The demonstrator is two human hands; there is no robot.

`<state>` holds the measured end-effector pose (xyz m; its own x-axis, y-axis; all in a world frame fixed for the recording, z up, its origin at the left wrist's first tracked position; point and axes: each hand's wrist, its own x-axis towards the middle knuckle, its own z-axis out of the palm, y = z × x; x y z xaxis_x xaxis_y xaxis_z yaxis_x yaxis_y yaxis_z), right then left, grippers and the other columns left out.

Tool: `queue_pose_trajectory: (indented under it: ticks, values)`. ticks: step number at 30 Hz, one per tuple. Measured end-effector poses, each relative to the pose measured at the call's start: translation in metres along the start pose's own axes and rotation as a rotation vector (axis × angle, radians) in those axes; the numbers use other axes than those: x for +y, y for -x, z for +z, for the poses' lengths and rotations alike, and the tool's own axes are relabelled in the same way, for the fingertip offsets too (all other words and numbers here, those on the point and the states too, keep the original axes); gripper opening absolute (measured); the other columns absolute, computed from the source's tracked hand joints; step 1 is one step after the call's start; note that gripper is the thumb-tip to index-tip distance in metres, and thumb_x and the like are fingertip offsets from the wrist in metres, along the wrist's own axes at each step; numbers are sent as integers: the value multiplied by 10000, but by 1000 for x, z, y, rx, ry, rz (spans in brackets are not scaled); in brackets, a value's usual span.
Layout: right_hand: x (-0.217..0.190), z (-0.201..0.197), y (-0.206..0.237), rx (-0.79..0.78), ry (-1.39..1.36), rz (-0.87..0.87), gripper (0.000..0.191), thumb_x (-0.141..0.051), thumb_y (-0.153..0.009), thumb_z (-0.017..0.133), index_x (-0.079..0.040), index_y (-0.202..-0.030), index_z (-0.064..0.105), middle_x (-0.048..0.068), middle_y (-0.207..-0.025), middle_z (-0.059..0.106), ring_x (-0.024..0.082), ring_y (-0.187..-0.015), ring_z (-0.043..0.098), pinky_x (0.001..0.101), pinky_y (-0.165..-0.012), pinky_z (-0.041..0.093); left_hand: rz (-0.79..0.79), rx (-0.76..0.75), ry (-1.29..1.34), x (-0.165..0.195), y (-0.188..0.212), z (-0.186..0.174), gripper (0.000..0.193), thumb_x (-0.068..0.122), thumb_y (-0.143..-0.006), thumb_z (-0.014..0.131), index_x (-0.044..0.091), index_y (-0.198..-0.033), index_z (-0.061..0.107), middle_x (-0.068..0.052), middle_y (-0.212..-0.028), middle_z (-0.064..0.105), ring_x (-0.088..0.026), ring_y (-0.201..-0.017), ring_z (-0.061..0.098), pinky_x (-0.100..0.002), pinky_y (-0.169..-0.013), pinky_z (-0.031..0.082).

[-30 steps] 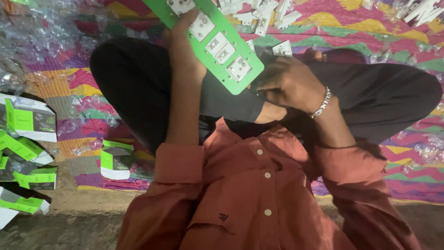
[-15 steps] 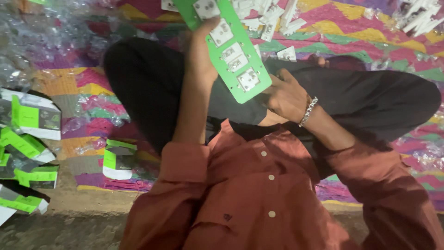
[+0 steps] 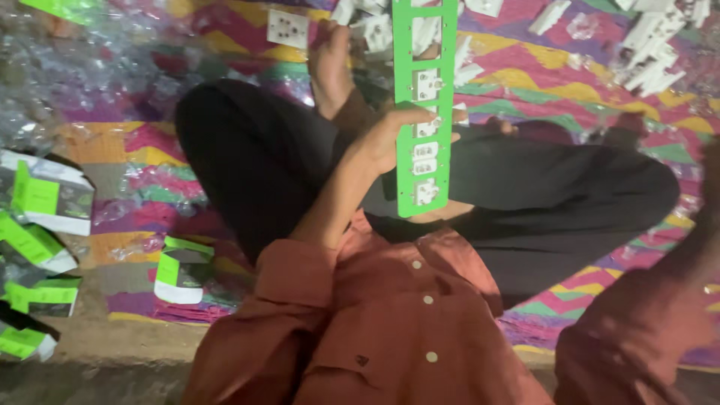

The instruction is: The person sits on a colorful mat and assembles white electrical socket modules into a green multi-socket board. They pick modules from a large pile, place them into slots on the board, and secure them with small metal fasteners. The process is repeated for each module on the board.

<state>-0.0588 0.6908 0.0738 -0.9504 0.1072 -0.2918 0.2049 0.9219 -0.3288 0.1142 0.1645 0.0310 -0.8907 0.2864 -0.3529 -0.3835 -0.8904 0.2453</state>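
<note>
**Green strip held upright in our left hand**

Well left of our fingers, green-and-white cartons (image 3: 45, 206) lie along the patterned mat (image 3: 150, 157), out of the working area. Our left hand (image 3: 390, 139) has its fingers clamped around the long green strip (image 3: 427, 105); this probably keeps the white sockets (image 3: 426, 154) seated in its openings facing us. Beyond the fingertips, loose white sockets (image 3: 645, 45) lie scattered within reach. Our right hand runs past the right edge; we cannot tell its finger state.
</note>
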Motion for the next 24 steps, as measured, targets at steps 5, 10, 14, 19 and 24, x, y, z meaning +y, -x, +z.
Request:
queue_pose_trajectory:
  ticks: [5,10,14,19,24]
  values:
    - [-9,42,-34,-97,-89,-61,448,-354,-1073,690,3,-1340,655,127,-1140,673,162,-984,645,341,-884,543,77,-5,-128,-7,2,-6,553,205,-912,536,2,-1427,522,-139,-1351,613,-256,-1133,651,-456,-965,571]
    - [-70,44,-24,51,-497,-176,279,-243,-1152,556,-48,-1290,701,69,-1253,673,159,-1085,609,341,-1015,537,142,-37,-106,-10,6,-3,603,416,-978,460,7,-1414,542,-131,-1343,669,-225,-1024,637,-391,-878,551]
    - [-182,47,77,153,-432,-232,217,-132,-990,734,-29,-1175,686,97,-1138,648,224,-1012,610,359,-907,523,182,18,-112,-16,2,2,643,593,-1028,421,128,-1458,530,-100,-1199,671,-184,-937,627,-349,-782,543]
    - [-329,102,180,-117,-422,-928,257,-53,-903,792,-22,-1145,712,138,-1095,648,332,-1051,625,415,-940,501,251,144,-119,-37,-6,-25,656,598,-1095,377,120,-1525,507,-20,-1154,636,-130,-929,597,-301,-803,530]
    - [-362,96,193,-87,-347,-910,248,-30,-901,715,-3,-1139,652,165,-1048,590,360,-1015,587,437,-907,469,245,133,-323,-69,-24,-48,744,594,-1254,286,-74,-1489,515,-109,-1087,530,-189,-934,501,-339,-778,434]
